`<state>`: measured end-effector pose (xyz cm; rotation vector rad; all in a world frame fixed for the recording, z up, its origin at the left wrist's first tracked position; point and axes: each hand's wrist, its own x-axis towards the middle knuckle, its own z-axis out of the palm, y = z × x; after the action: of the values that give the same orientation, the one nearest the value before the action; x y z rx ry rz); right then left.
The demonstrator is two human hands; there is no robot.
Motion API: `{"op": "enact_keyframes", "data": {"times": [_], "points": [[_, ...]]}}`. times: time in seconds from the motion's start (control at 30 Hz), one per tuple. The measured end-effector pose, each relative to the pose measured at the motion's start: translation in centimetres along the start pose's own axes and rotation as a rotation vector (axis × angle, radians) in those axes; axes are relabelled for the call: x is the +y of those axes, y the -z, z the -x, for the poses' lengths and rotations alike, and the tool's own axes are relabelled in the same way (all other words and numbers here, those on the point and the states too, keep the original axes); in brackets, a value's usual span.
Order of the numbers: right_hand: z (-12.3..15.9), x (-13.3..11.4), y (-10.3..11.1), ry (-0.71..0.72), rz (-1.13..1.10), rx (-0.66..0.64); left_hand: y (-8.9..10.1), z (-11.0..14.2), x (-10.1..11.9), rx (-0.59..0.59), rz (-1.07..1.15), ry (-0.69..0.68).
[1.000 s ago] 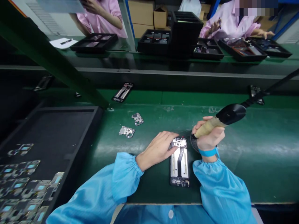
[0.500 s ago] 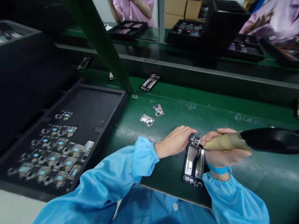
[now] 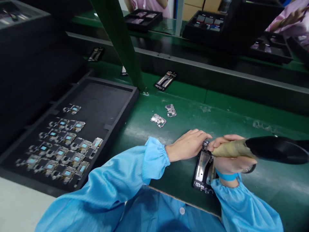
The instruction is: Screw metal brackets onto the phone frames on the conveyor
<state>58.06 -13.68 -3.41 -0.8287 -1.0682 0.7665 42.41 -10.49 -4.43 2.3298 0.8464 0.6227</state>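
Note:
A phone frame [image 3: 203, 169] lies on the green bench in front of me, back side up. My left hand [image 3: 188, 145] rests on its top left corner with the fingers curled onto it. My right hand [image 3: 229, 161] is wrapped round the tan-taped grip of an electric screwdriver [image 3: 260, 149], whose black body runs off to the right. The tool's tip is at the frame's top end, hidden between my two hands.
Two small circuit boards [image 3: 158, 120] [image 3: 170, 110] lie on the bench beyond my hands. A black tray [image 3: 109, 106] at left holds several small camera parts [image 3: 65, 148]. Another phone frame [image 3: 165, 80] lies on the conveyor. A green post [image 3: 120, 38] slants up. People in pink work behind black trays [image 3: 142, 19].
The view has swung left and down. My right hand has brought the screwdriver from beside the frame to its top end, and my left hand stays on the frame.

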Motion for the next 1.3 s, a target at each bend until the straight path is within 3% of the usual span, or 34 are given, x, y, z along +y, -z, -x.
{"op": "enact_keyframes", "data": {"times": [0.13,0.23,0.37,0.47,0.57,0.77,0.9,1.03,1.13,1.2,1.3], "points": [[0.6,0.3,-0.6,0.013,-0.032,-0.013,0.2,0.3,0.0,0.018,-0.007,-0.012],[-0.2,-0.4,-0.8,-0.034,-0.017,0.011,0.1,2.0,1.4,0.057,-0.052,0.019],[-2.9,-2.2,1.4,0.039,0.01,0.268,-1.0,5.4,4.2,-0.129,-0.029,-0.284],[-4.8,-3.1,4.3,0.07,0.051,0.442,-1.4,5.8,4.4,-0.222,-0.16,-0.297],[-5.9,-3.4,6.4,0.046,0.027,0.537,-0.8,2.2,2.1,-0.166,-0.314,-0.202],[-6.9,-2.9,7.2,0.138,0.045,0.668,-0.2,-9.3,-3.7,0.124,-0.578,0.079],[-6.9,-2.6,7.3,0.155,0.06,0.659,-1.1,-12.2,-5.0,0.171,-0.516,0.065],[-6.9,-2.8,7.4,0.163,0.062,0.647,-1.0,-10.8,-4.3,0.082,-0.394,-0.089],[-7.0,-3.0,7.4,0.141,0.046,0.653,-0.8,-8.5,-2.8,-0.124,-0.182,-0.307],[-7.1,-3.1,7.6,0.134,0.039,0.658,-0.9,-6.7,-1.7,-0.214,-0.113,-0.378],[-7.1,-3.1,7.7,0.133,0.037,0.662,-1.4,-3.6,-0.4,-0.147,-0.107,-0.32]]}}
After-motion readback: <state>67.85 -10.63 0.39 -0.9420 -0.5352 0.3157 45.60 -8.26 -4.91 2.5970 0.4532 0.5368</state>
